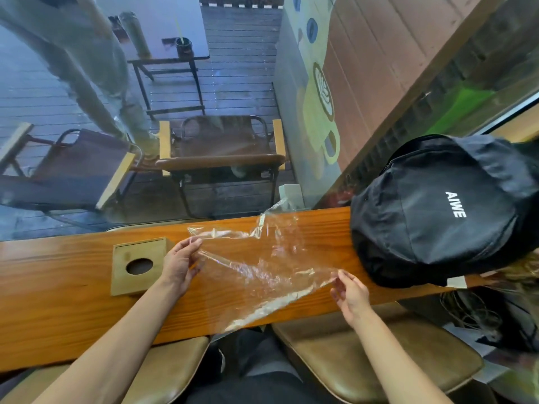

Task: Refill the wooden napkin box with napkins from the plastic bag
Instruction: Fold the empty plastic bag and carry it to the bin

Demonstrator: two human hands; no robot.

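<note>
The clear plastic bag [259, 269] lies crumpled and flat, stretched between both hands, looking empty. The wooden napkin box [139, 265], lid closed with an oval hole on top, sits just left of the left hand.

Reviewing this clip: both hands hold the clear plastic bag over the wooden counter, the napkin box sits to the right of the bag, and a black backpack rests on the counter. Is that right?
Not quite. In the head view the napkin box sits to the left of the plastic bag, beside the left hand. The rest holds: the right hand also grips the bag over the counter, and the black backpack rests on it.
</note>
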